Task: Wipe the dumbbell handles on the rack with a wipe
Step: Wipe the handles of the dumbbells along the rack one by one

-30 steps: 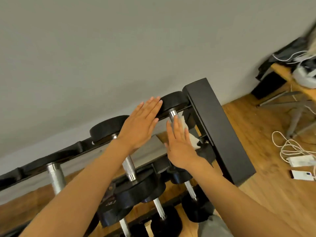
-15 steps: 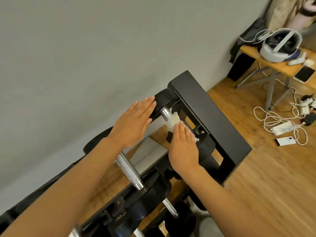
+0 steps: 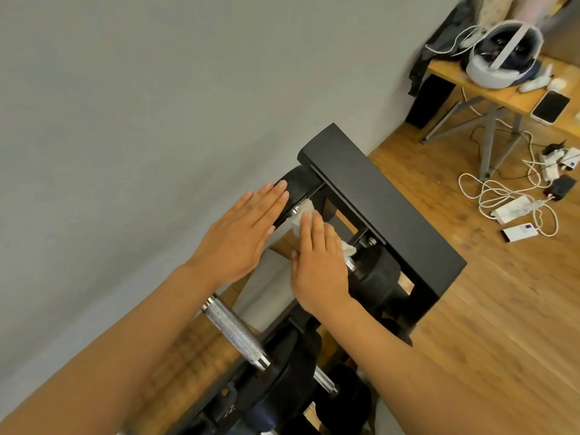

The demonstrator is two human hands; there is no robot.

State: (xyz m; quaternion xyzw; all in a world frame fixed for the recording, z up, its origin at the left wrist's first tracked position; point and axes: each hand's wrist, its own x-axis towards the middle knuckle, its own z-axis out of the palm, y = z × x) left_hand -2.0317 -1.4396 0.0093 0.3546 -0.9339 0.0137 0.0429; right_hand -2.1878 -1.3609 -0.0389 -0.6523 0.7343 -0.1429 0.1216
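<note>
A black dumbbell rack (image 3: 383,202) stands against the grey wall. On its top tier, at the right end, lies a dumbbell whose far head (image 3: 298,188) is black. My left hand (image 3: 238,240) rests flat on that head, fingers straight. My right hand (image 3: 317,262) lies flat over this dumbbell's handle and presses a white wipe (image 3: 303,215) onto it; the handle is almost fully hidden under hand and wipe. A second dumbbell's knurled silver handle (image 3: 235,331) shows bare to the left, below my left forearm.
Lower tiers hold more black dumbbells (image 3: 282,390). A wooden floor (image 3: 489,340) spreads to the right, with white cables and chargers (image 3: 518,205). A small wooden table (image 3: 502,92) at the back right carries a headset (image 3: 505,54) and a phone (image 3: 550,106).
The view has swung closer and to the right. My right hand has slid the wipe up the handle toward the far head. My left hand has stayed flat on that head.
</note>
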